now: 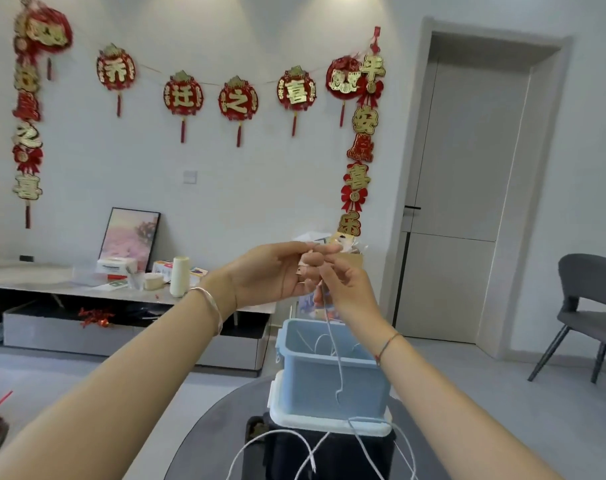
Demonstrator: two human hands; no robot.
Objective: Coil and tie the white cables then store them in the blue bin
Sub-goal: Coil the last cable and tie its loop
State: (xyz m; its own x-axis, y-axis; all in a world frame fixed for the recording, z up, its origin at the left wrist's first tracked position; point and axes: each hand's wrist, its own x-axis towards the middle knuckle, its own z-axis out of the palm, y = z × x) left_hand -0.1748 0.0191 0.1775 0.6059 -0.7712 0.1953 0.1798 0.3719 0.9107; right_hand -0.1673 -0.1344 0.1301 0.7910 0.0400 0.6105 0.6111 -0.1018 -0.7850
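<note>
Both hands are raised above the blue bin [332,382]. My left hand [274,268] pinches the top of a white cable [336,355] between thumb and fingers. My right hand [343,282] grips the same cable just below, fingers curled round it. The cable hangs down in front of the bin and trails over its white lid [329,419], which lies under the bin. More white cable [277,445] loops lie on the dark box below. Some white cable shows inside the bin.
The bin stands on a dark box [294,455] on a round grey table [218,427]. A low cabinet [87,289] with a white bottle [179,275] and boxes is behind on the left. A grey chair [585,306] stands at the right, by a door.
</note>
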